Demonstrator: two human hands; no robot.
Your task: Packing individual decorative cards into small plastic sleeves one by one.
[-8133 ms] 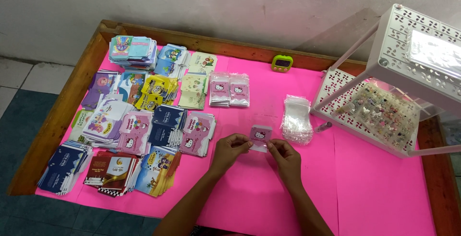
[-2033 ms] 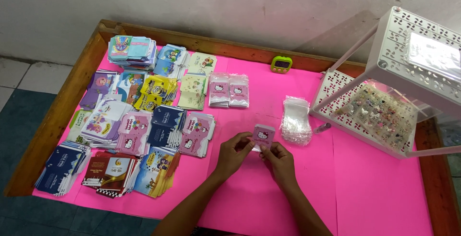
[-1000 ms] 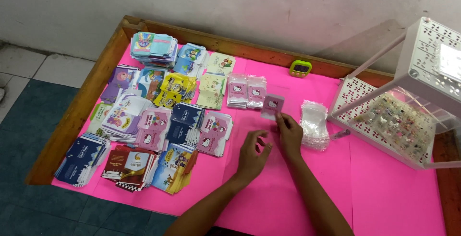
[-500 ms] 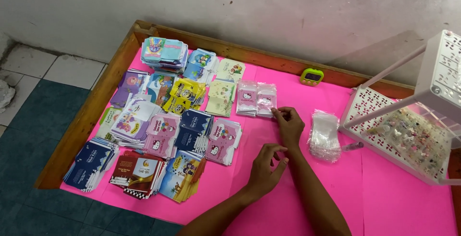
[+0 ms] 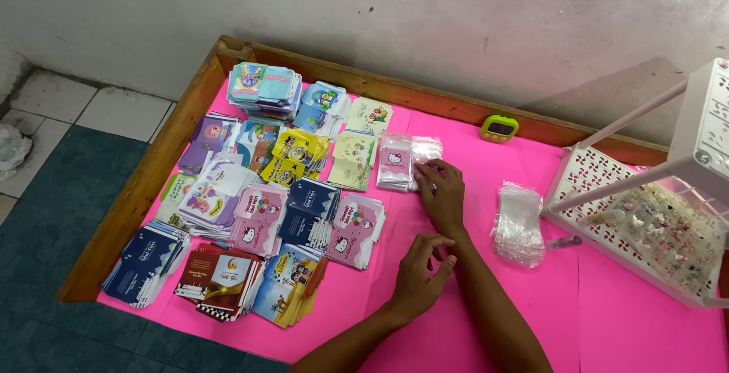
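In the head view, a small clear-bagged packet is pressed onto the pink tabletop by the right hand, beside its stack, the left hand empty, loosely curled; judged light, slippery, best pinched by edges.

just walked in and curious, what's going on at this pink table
A person sits at a pink-covered table with a wooden rim. Their right hand rests on the pile of small clear-bagged pink cards, setting one down there. Their left hand lies loosely curled on the pink surface, holding nothing visible. Stacks of colourful printed envelopes fill the left side. A pile of empty clear plastic bags and a white perforated rack sit to the right.
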